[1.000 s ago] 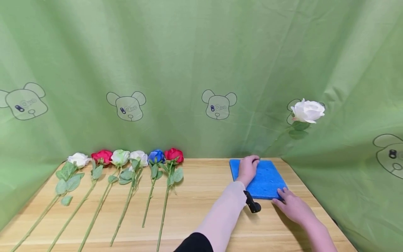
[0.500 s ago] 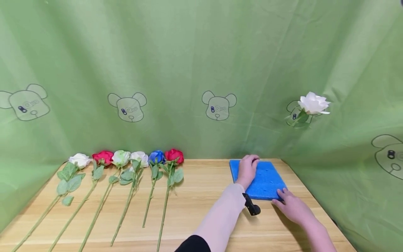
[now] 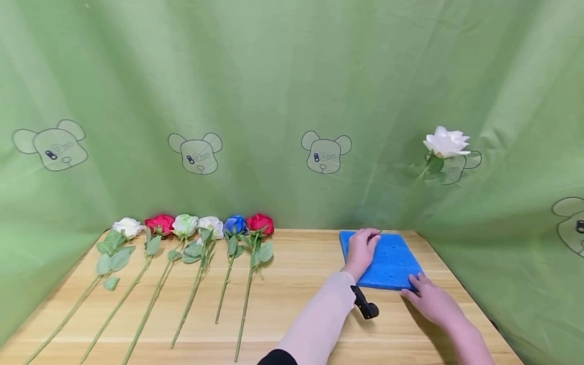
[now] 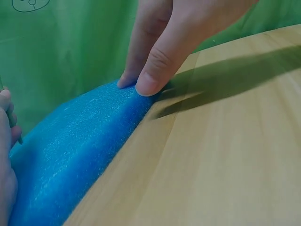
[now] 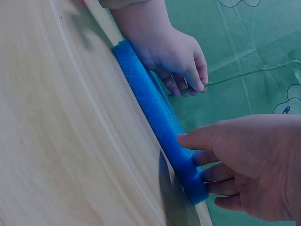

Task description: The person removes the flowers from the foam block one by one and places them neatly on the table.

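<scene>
My left hand (image 3: pixel 360 251) pinches the thin green stem (image 5: pixel 240 75) of a white artificial rose (image 3: pixel 447 142) near its lower end. The bloom leans up and to the right, in front of the green curtain. In the left wrist view, the stem's cut end pokes out below the fingers, close over a flat blue foam block (image 3: pixel 392 263). Small holes dot the block's top. At its front right corner rests my right hand (image 3: pixel 433 301), fingers extended; in the right wrist view the thumb (image 5: pixel 188 140) touches the front edge.
Several roses lie side by side to the left, including a blue rose (image 3: pixel 234 224) and a red rose (image 3: pixel 260 223), stems toward me. The wooden table (image 3: pixel 296 284) meets a green curtain (image 3: pixel 264 76) behind and at both sides. A black wrist camera (image 3: pixel 365 304) sits on my left wrist.
The white bloom has risen and swung, standing a little more upright; my left hand stays over the foam block. My right hand keeps its place at the corner. The head view has shifted slightly.
</scene>
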Action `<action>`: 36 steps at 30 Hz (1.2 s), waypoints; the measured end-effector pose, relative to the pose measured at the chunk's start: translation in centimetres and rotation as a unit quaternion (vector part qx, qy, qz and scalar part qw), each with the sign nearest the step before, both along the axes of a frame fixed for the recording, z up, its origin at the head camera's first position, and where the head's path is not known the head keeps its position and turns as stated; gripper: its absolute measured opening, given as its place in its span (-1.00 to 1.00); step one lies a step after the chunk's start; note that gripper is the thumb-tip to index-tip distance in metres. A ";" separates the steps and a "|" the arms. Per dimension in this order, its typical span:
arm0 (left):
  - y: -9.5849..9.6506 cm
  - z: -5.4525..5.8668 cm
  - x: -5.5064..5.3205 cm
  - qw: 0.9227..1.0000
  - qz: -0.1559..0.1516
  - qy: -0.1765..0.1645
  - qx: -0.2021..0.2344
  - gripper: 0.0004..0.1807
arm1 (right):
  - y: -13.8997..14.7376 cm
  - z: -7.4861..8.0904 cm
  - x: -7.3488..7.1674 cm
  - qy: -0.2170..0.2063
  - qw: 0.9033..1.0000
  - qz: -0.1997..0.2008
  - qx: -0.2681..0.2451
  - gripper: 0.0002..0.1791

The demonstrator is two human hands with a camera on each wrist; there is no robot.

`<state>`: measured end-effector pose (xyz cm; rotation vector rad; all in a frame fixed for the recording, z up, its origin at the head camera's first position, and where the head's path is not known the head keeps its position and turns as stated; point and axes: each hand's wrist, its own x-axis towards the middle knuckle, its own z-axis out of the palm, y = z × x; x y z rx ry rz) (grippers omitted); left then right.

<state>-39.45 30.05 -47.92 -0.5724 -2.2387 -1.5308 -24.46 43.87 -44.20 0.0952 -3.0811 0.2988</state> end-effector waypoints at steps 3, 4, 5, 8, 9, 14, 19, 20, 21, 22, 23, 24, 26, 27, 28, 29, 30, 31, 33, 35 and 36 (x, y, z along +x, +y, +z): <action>-0.5 0.0 0.2 1.000 -0.003 -0.006 0.005 -0.78 | 0.0 0.1 -0.2 -0.003 1.000 0.000 0.003 -0.30; -0.7 -0.1 0.2 1.000 -0.003 -0.002 0.008 -0.78 | 0.0 0.1 -0.2 -0.003 1.000 0.000 0.004 -0.30; -1.0 -0.1 0.3 1.000 -0.004 0.000 0.012 -0.78 | 0.0 0.1 -0.3 -0.004 1.000 0.001 0.005 -0.29; -1.7 -0.4 0.6 0.999 -0.011 0.013 0.027 -0.79 | 0.0 0.1 -0.4 -0.009 1.000 0.000 0.007 -0.28; -1.9 -0.5 0.8 0.999 -0.015 0.016 0.032 -0.79 | 0.1 0.1 -0.4 -0.011 1.000 0.000 0.008 -0.28; -3.1 -1.4 1.9 0.998 -0.027 0.015 0.062 -0.82 | 0.2 0.0 -0.3 -0.019 1.000 0.000 0.013 -0.26; -3.6 -1.5 2.9 0.995 -0.046 0.004 0.090 -0.82 | 0.3 0.0 -0.2 -0.031 0.999 -0.003 0.013 -0.22; -3.7 -1.4 3.1 0.995 -0.053 -0.003 0.090 -0.81 | 0.4 0.0 -0.2 -0.033 0.999 -0.004 0.013 -0.21; -3.8 -1.3 3.4 0.994 -0.060 -0.006 0.089 -0.80 | 0.4 0.1 -0.2 -0.034 0.999 -0.005 0.014 -0.21; -3.8 -1.2 3.6 0.994 -0.066 -0.008 0.087 -0.80 | 0.4 0.1 -0.3 -0.036 0.999 -0.006 0.014 -0.20; -3.9 -1.2 3.9 0.994 -0.073 -0.011 0.084 -0.79 | 0.5 0.1 -0.3 -0.038 0.999 -0.007 0.015 -0.19; -4.0 -1.1 4.1 0.994 -0.079 -0.013 0.080 -0.78 | 0.5 0.1 -0.3 -0.038 0.999 -0.008 0.016 -0.18; -4.0 -1.2 4.5 0.993 -0.089 -0.008 0.078 -0.78 | 0.5 0.0 -0.4 -0.035 0.999 -0.009 0.016 -0.19; -4.1 -1.2 4.6 0.993 -0.093 -0.005 0.078 -0.77 | 0.6 0.0 -0.4 -0.034 0.999 -0.009 0.017 -0.19; -4.2 -1.3 4.7 0.992 -0.096 -0.005 0.079 -0.77 | 0.6 -0.1 -0.5 -0.032 0.999 -0.008 0.017 -0.20; -4.2 -1.4 4.8 0.992 -0.099 -0.006 0.082 -0.77 | 0.6 -0.1 -0.5 -0.031 0.999 -0.007 0.017 -0.20; -4.3 -1.4 4.9 0.992 -0.100 -0.008 0.082 -0.77 | 0.6 -0.1 -0.6 -0.029 0.999 -0.006 0.017 -0.21; -4.5 -1.5 5.0 0.991 -0.101 -0.010 0.083 -0.78 | 0.5 -0.1 -0.6 -0.028 0.999 -0.006 0.016 -0.21; -4.7 -1.5 5.2 0.991 -0.103 -0.017 0.083 -0.78 | 0.5 -0.2 -0.6 -0.028 0.999 -0.004 0.017 -0.21; -5.1 -1.6 5.5 0.991 -0.102 -0.019 0.080 -0.79 | 0.4 -0.2 -0.7 -0.030 0.999 -0.003 0.016 -0.21; -5.3 -1.6 5.6 0.991 -0.102 -0.020 0.079 -0.79 | 0.3 -0.2 -0.8 -0.030 0.999 -0.002 0.016 -0.20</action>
